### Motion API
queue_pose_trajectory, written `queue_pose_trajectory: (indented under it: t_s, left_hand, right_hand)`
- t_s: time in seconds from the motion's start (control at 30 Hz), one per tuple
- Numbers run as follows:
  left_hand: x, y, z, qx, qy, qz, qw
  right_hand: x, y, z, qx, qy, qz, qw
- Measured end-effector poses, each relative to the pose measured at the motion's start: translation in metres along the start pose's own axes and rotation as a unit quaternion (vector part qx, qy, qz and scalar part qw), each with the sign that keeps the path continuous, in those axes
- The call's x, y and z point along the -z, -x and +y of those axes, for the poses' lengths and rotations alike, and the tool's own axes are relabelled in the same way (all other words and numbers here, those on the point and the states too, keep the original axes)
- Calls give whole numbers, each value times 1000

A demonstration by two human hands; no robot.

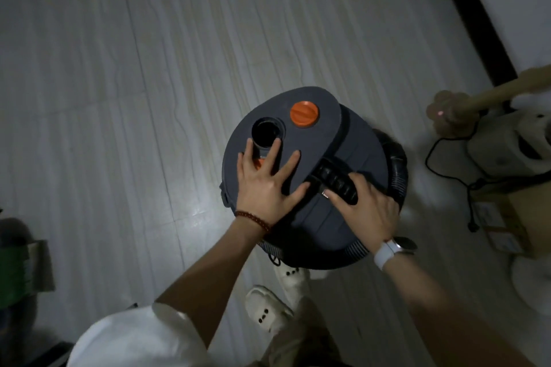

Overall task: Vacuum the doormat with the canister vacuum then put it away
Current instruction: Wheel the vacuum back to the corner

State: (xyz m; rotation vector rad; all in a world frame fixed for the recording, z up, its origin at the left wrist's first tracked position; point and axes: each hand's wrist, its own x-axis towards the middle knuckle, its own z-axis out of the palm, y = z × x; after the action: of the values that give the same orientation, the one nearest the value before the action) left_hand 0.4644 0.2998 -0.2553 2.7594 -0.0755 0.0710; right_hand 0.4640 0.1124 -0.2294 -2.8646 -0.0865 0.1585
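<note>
Nearest the lens, a white sleeve (131, 340) and two pale slippers (268, 307) stand on the floor (119, 98), the farther slipper touching the base of the canister vacuum (313, 176).

The vacuum stands upright, right of the floor's middle and toward the near edge. The left hand (268, 185) lies flat on the lid with fingers spread and straight, fingertips at the open hose port (266, 132). The right hand (363, 208) has its fingers curled around the black carry handle (337, 180). The ribbed hose (398, 170) is coiled around the body. No doormat is in view.

Risks, as judged:
- A one-handed lift may tip the canister; the flat hand gives no grip.
- The hose could slip off its coil and drag.
- The black power cord (447, 176) trails on the floor just right of the vacuum, a snag hazard.
- Feet sit directly beneath any drop.

Clearance: open floor lies left and ahead. The right side is crowded by a beige fan (456, 110), a white appliance (507, 143) and a cardboard box (504, 217); a dark skirting (477, 24) marks the wall.
</note>
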Motion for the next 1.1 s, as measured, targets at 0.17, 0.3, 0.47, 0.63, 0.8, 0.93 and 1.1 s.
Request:
queue_pose_trajectory:
  t_s: [0.17, 0.3, 0.47, 0.63, 0.8, 0.93, 1.1]
  left_hand:
    - [6, -83, -40, -111, 6, -16, 994]
    - [10, -155, -75, -186, 3, -21, 982]
    - [24, -243, -120, -240, -50, -11, 970]
    - [39, -302, -156, -98, -112, 7, 989]
    - [55, -389, -201, -19, -51, -61, 997]
    - [71, -472, -244, -39, -43, -80, 995]
    - [85, -583, -292, -88, -43, -87, 991]
  right_hand:
    - [7, -60, -26, -76, -69, -74, 992]
    - [2, -117, -50, -52, -124, -100, 986]
    - [-13, -181, -101, -107, -158, -45, 980]
    - [-20, -264, -148, -130, -160, -10, 978]
    - [-24, -355, -199, -163, -150, 50, 974]
    - [-25, -434, -238, -167, -173, 60, 969]
    - [-26, -537, -282, -191, -177, 72, 963]
